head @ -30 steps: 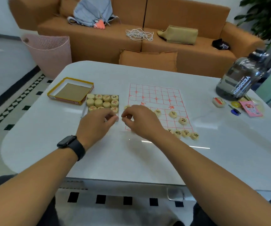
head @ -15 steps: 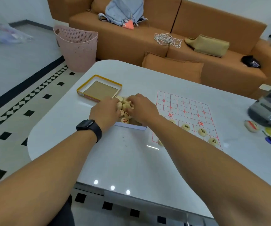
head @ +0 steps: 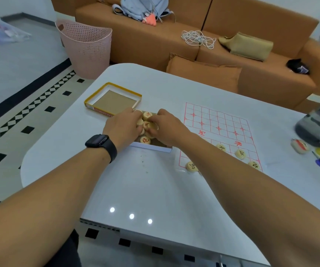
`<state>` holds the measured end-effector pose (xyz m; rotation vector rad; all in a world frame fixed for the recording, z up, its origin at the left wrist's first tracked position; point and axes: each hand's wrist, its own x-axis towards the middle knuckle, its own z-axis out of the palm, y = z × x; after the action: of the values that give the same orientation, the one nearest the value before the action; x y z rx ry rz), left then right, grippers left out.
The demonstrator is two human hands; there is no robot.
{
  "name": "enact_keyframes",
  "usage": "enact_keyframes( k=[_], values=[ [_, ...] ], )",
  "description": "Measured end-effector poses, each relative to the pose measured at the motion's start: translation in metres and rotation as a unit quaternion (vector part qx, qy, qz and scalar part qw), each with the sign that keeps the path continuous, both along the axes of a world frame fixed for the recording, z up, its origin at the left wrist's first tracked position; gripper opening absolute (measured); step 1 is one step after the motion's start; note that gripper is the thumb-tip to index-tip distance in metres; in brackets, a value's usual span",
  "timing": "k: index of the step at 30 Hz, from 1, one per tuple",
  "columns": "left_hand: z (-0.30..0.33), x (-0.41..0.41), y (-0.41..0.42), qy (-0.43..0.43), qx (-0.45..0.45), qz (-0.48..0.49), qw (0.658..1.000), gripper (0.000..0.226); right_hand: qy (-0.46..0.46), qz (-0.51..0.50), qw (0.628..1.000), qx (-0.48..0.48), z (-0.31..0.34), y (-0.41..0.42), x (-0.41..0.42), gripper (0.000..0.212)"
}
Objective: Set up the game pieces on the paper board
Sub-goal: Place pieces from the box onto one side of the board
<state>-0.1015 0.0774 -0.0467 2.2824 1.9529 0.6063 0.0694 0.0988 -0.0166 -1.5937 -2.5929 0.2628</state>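
both hands are down in the piece box (head: 151,148), and that box is my landmark for everything below. left hand (head: 123,128) has its fingers curled in over the discs on the box's left side; right hand (head: 167,125) has its fingers bent onto the discs on the right side. whether either hand has actually pinched a disc i cannot tell, since the fingertips are hidden among the pieces.

findings: the loose pieces (head: 147,120) sit packed between my two hands, red characters facing up. right of the box lies the paper board (head: 218,124), flat on the table (head: 145,189), with a few placed pieces (head: 240,153) along its near edge. the box lid (head: 113,99) lies just beyond the box, on the far left.

judgement: most pieces remain in the box, so setup is at an early stage. to do this step well i should read each character before lifting, take one disc per hand instead of a cluster, lift straight up so the neighbours do not spill over the low wall, and set it squarely on a line crossing without dragging the thin paper.
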Motion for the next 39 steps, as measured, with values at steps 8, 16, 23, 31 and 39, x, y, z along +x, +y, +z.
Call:
enact_keyframes(
  k=[8, 16, 23, 31, 39],
  values=[
    [0.007, 0.006, -0.008, -0.037, -0.006, -0.020, 0.999, 0.027, 0.103, -0.044, 0.994, -0.007, -0.001, -0.021, 0.023, 0.028],
    [0.009, 0.010, -0.019, -0.158, -0.011, -0.040, 0.987, 0.005, 0.175, -0.078, 0.982, -0.004, -0.007, -0.040, 0.034, 0.019],
    [0.010, 0.017, -0.018, -0.168, -0.030, -0.074, 0.983, 0.022, 0.052, -0.054, 0.996, 0.041, -0.011, -0.037, 0.033, 0.018],
    [0.011, 0.020, -0.019, -0.072, -0.074, -0.134, 0.986, 0.042, 0.043, -0.038, 0.998, 0.039, -0.014, -0.032, 0.037, 0.025],
    [0.012, 0.016, -0.023, -0.114, -0.095, -0.094, 0.985, 0.060, 0.057, -0.054, 0.997, 0.028, -0.016, -0.034, 0.032, 0.025]
  ],
)
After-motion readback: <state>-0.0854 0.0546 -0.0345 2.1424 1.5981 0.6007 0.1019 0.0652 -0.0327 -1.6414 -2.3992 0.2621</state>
